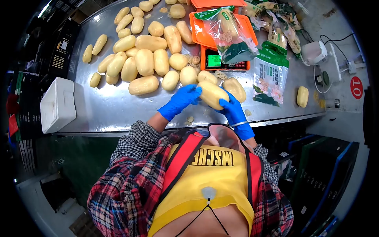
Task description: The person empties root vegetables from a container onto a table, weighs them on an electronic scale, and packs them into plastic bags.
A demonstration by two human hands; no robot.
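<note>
Between my hands is a pale yellow lotus root piece (212, 95), held slantwise above the near edge of the metal table. My right hand (234, 114), in a blue glove, grips its lower right end. The fingers of my left hand (181, 102), also gloved in blue, are closed at its upper left end. Just behind it lies another lotus root (234, 89). Several more lotus roots (144, 62) cover the table to the left. Beyond my hands, a scale (225, 60) with a lit green display carries an orange tray (200, 34) with a bagged lotus root (228, 24) on it.
Flat green-and-white printed bags (271, 77) lie right of the scale, with filled bags (277, 36) behind them. One lotus root (303, 96) sits apart at the right. A white foam box (58, 105) stands at the left edge. Black crates (323, 170) are stacked below right.
</note>
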